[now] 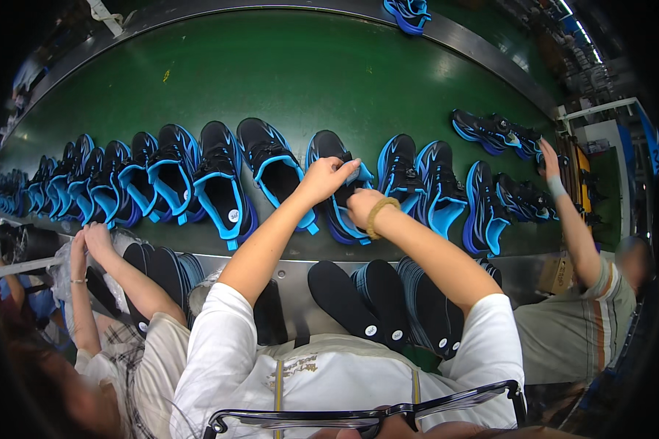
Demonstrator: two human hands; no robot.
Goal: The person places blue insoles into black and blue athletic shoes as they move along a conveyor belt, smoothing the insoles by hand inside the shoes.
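Before me on the green conveyor belt stands a black and blue sports shoe, its toe pointing away. My left hand pinches the tongue at the top of its opening between thumb and fingers. My right hand, with a tan band at the wrist, reaches into the opening; its fingertips are hidden inside. What they touch there cannot be seen. Just left stands another such shoe with its collar spread wide. To the right is a laced one.
Black insoles with white round stickers lie on the metal ledge near my body. A row of matching shoes runs left. A person's hands work at left; another person's hand is near shoes at right.
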